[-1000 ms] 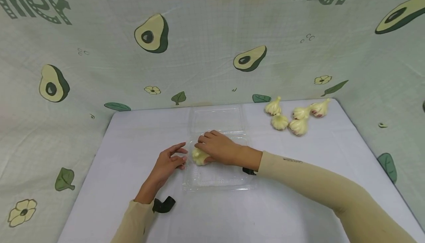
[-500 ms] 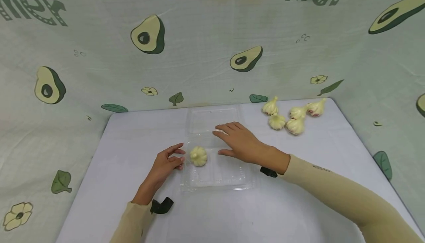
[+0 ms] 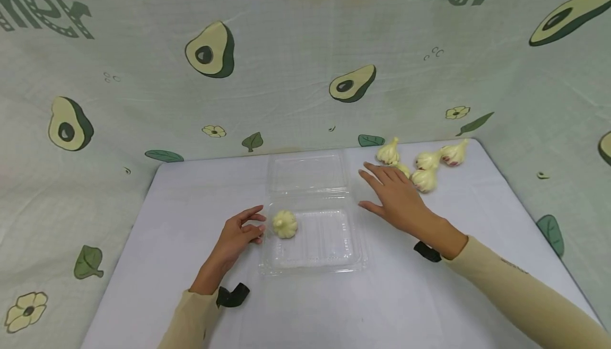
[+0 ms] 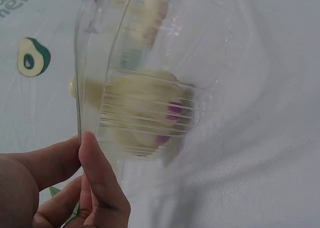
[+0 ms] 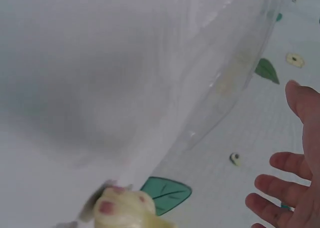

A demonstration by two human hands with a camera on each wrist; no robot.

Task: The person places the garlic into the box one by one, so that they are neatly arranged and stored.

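A clear plastic clamshell container (image 3: 329, 240) lies with its lid (image 3: 307, 174) folded back. One garlic bulb (image 3: 285, 225) sits at its left side, and shows blurred through the ribbed wall in the left wrist view. My left hand (image 3: 240, 236) pinches the container's left rim between thumb and finger. My right hand (image 3: 401, 200) is spread and holds nothing, over the table to the right of the container. Several more garlic bulbs (image 3: 425, 180) are grouped just beyond it; the hand partly covers one of them (image 3: 402, 168). A bulb (image 5: 125, 208) also appears low in the right wrist view.
A white cloth covers the table (image 3: 200, 190). Behind it and at the sides hangs a pale curtain (image 3: 286, 62) printed with avocados and leaves. A black wrist mount (image 3: 233, 295) hangs beside the left wrist, another (image 3: 427, 252) under the right.
My right hand has let go of the garlic bulb in the container, then moved right toward the other bulbs with its fingers spread. The left hand has stayed at the container's rim.
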